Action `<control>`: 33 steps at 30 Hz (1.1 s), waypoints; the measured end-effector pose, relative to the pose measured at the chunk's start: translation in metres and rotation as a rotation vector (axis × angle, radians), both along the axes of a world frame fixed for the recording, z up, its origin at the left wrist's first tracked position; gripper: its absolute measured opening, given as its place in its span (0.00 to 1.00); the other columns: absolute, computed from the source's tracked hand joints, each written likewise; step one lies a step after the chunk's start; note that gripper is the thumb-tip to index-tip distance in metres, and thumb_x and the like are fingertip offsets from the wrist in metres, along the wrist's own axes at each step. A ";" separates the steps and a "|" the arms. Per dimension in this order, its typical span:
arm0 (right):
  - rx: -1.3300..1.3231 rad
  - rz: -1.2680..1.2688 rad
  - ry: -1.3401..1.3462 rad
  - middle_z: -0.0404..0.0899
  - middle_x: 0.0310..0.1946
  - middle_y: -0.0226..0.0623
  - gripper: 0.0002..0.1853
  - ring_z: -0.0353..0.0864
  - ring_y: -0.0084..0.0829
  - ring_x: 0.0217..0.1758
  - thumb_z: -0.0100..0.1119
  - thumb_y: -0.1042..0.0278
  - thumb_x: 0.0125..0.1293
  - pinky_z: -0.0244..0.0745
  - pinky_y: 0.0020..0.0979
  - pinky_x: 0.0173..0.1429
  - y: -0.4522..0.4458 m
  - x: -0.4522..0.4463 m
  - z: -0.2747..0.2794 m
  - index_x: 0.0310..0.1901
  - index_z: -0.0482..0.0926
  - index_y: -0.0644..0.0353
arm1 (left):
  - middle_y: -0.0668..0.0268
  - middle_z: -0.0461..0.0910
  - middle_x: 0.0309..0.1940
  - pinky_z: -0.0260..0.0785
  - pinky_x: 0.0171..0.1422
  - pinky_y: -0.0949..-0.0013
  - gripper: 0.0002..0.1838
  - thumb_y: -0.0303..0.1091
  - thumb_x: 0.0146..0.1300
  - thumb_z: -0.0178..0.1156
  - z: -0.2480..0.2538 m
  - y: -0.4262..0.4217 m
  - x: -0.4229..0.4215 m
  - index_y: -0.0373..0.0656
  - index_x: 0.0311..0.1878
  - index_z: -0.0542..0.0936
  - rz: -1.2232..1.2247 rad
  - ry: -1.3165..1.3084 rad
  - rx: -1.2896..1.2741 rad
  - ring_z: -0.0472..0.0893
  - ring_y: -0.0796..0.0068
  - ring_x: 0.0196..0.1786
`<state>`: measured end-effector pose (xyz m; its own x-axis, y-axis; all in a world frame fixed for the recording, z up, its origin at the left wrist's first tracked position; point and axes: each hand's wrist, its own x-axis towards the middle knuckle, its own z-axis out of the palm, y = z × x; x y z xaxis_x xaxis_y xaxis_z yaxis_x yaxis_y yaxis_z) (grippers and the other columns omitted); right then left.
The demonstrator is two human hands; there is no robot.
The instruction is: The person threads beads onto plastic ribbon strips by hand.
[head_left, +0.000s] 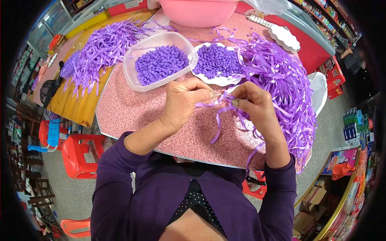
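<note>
My left hand [183, 98] is closed in a pinch on a thin, pale needle-like tool [218, 94], too small to make out fully. Facing it, my right hand [257, 106] pinches a purple ribbon [217, 120], whose loose end hangs toward the tabletop. The fingertips of both hands nearly meet above the near side of the pink table [132, 110]. Just beyond them stand a clear plastic tub [128, 72] of purple beads [161, 63] and a white scalloped dish [223, 81] with more purple beads [217, 60].
A big heap of purple ribbons [281, 84] covers the table's right side and hangs over its edge. More ribbons [106, 46] lie on a wooden table [82, 108] at left. A pink basin [199, 12] stands at the back. Red stools [78, 156] are at left.
</note>
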<state>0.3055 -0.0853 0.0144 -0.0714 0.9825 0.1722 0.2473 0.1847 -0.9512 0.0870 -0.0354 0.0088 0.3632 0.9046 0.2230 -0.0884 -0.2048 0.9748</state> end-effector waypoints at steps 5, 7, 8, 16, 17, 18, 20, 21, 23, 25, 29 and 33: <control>0.224 -0.057 -0.345 0.78 0.30 0.28 0.08 0.75 0.18 0.34 0.63 0.85 0.57 0.69 0.23 0.37 -0.002 -0.010 0.007 0.39 0.79 0.66 | 0.69 0.84 0.28 0.70 0.38 0.79 0.03 0.24 0.57 0.68 -0.002 -0.006 0.003 0.35 0.34 0.87 -0.033 -0.005 -0.101 0.78 0.85 0.31; 0.380 -0.058 -0.487 0.78 0.29 0.31 0.09 0.75 0.20 0.32 0.64 0.85 0.56 0.69 0.24 0.36 -0.002 -0.013 0.010 0.38 0.79 0.65 | 0.68 0.84 0.29 0.70 0.39 0.78 0.03 0.24 0.57 0.68 -0.005 -0.006 0.003 0.35 0.34 0.87 -0.035 0.022 -0.112 0.78 0.84 0.31; 0.381 -0.052 -0.488 0.78 0.29 0.31 0.09 0.75 0.20 0.32 0.64 0.85 0.56 0.69 0.24 0.36 -0.004 -0.014 0.014 0.38 0.79 0.65 | 0.69 0.83 0.27 0.67 0.34 0.79 0.03 0.24 0.57 0.68 -0.009 -0.002 0.004 0.35 0.34 0.87 -0.042 -0.063 -0.151 0.76 0.85 0.28; 0.354 -0.005 -0.476 0.76 0.29 0.33 0.10 0.77 0.25 0.32 0.64 0.86 0.55 0.71 0.27 0.36 -0.004 -0.007 0.018 0.39 0.80 0.66 | 0.77 0.72 0.15 0.42 0.20 0.79 0.03 0.25 0.56 0.69 -0.004 0.003 -0.002 0.36 0.33 0.86 -0.048 -0.073 -0.339 0.57 0.91 0.15; 0.355 -0.004 -0.480 0.76 0.29 0.33 0.10 0.77 0.25 0.32 0.64 0.86 0.55 0.71 0.27 0.36 -0.004 -0.008 0.018 0.39 0.80 0.66 | 0.77 0.72 0.15 0.43 0.20 0.79 0.03 0.25 0.56 0.68 -0.003 0.002 -0.003 0.37 0.33 0.86 -0.061 -0.078 -0.351 0.57 0.91 0.15; 0.386 0.000 -0.540 0.76 0.28 0.34 0.10 0.78 0.27 0.32 0.64 0.85 0.55 0.71 0.28 0.36 -0.004 -0.009 0.018 0.39 0.81 0.65 | 0.77 0.71 0.15 0.43 0.20 0.79 0.03 0.25 0.56 0.68 -0.003 0.002 -0.003 0.37 0.32 0.86 -0.074 -0.084 -0.364 0.58 0.91 0.15; 0.422 0.007 -0.601 0.76 0.28 0.35 0.10 0.78 0.28 0.31 0.64 0.84 0.55 0.72 0.28 0.37 -0.002 -0.010 0.018 0.40 0.81 0.64 | 0.77 0.71 0.15 0.43 0.20 0.79 0.03 0.26 0.56 0.68 -0.005 0.001 -0.002 0.37 0.32 0.86 -0.069 -0.076 -0.371 0.58 0.90 0.16; 0.519 0.003 -0.714 0.76 0.28 0.36 0.10 0.79 0.29 0.32 0.65 0.83 0.55 0.72 0.28 0.37 -0.002 -0.011 0.018 0.40 0.81 0.63 | 0.77 0.71 0.16 0.43 0.21 0.79 0.03 0.26 0.56 0.68 -0.007 0.001 -0.002 0.37 0.32 0.86 -0.065 -0.064 -0.381 0.58 0.90 0.16; 0.617 0.000 -0.826 0.76 0.28 0.37 0.10 0.79 0.30 0.32 0.65 0.81 0.56 0.72 0.29 0.37 -0.001 -0.015 0.018 0.40 0.81 0.63 | 0.77 0.72 0.16 0.43 0.21 0.79 0.03 0.26 0.56 0.68 -0.008 0.001 -0.001 0.37 0.32 0.86 -0.069 -0.075 -0.393 0.58 0.90 0.16; 0.676 0.007 -0.909 0.79 0.29 0.40 0.08 0.80 0.30 0.30 0.64 0.80 0.58 0.72 0.28 0.35 -0.001 -0.019 0.019 0.40 0.81 0.62 | 0.77 0.72 0.16 0.43 0.21 0.79 0.03 0.26 0.56 0.68 -0.008 0.001 -0.001 0.37 0.33 0.86 -0.076 -0.085 -0.404 0.58 0.90 0.16; 0.412 -0.142 -0.663 0.81 0.28 0.36 0.06 0.78 0.25 0.28 0.64 0.80 0.59 0.70 0.27 0.33 -0.008 -0.023 0.011 0.39 0.79 0.63 | 0.74 0.77 0.19 0.48 0.22 0.79 0.04 0.26 0.55 0.69 -0.003 -0.001 -0.005 0.37 0.32 0.86 -0.088 -0.059 -0.435 0.63 0.90 0.18; 0.008 0.079 -0.353 0.79 0.21 0.35 0.04 0.77 0.23 0.22 0.63 0.77 0.60 0.67 0.28 0.27 -0.010 -0.008 0.021 0.37 0.81 0.61 | 0.72 0.81 0.22 0.58 0.26 0.77 0.04 0.27 0.55 0.71 -0.001 -0.003 -0.012 0.37 0.32 0.86 -0.170 -0.052 -0.504 0.69 0.86 0.22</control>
